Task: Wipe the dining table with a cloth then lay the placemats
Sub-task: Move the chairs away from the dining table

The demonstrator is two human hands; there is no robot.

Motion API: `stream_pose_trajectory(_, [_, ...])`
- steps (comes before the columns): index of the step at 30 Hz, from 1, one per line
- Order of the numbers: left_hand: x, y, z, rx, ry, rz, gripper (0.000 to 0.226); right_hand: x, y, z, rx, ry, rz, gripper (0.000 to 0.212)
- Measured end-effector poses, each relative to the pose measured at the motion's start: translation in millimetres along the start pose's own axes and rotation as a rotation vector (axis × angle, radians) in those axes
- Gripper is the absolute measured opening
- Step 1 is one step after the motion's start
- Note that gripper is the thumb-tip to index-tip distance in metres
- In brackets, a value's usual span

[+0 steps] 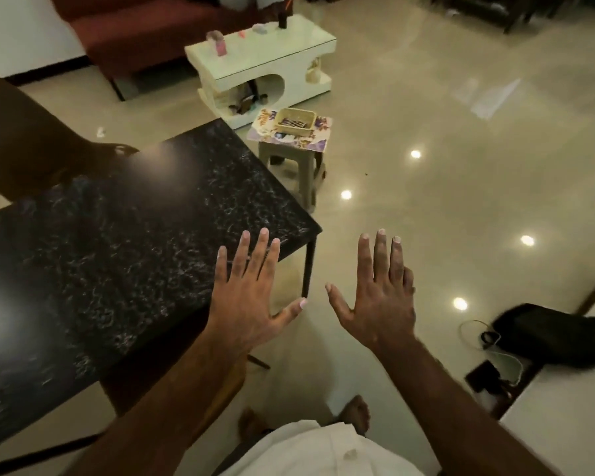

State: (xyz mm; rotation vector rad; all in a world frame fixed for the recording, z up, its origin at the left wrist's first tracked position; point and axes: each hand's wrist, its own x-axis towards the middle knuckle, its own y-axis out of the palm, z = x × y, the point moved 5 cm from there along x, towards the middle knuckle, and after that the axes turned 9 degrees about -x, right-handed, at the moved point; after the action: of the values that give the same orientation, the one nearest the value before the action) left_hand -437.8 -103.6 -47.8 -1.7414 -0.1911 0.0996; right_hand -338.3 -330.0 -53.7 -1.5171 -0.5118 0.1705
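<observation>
Black speckled table point(117, 235) left; stool point(289, 150) w/ placemats point(323, 129), basket point(311, 121) past corner. L hand point(251, 297), R hand point(380, 297) spread, empty.

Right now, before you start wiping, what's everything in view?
Dining table: one, black speckled, left foreground.
Chair: one, brown, beyond the table, left.
Stool: one, beige, past the table's far corner.
Placemats: count unclear, purple floral, on the stool.
Basket: one, beige, on the placemats.
Coffee table: one, white, behind the stool.
Sofa: one, maroon, top left.
Bag: one, black, floor, right.
Left hand: one, open, at the table's edge.
Right hand: one, open, over the floor.
</observation>
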Motion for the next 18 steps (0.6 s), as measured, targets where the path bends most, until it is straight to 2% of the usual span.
stream_pose_trajectory(11, [99,68,-181,-0.008,0.187,0.127,0.119,-12,28,-210,-0.018,0.211,0.058,0.115])
stream_pose_trajectory(18, [162,90,-250,-0.027,0.266,0.194,0.119,6,39,-290,-0.026,0.301,0.097,0.117])
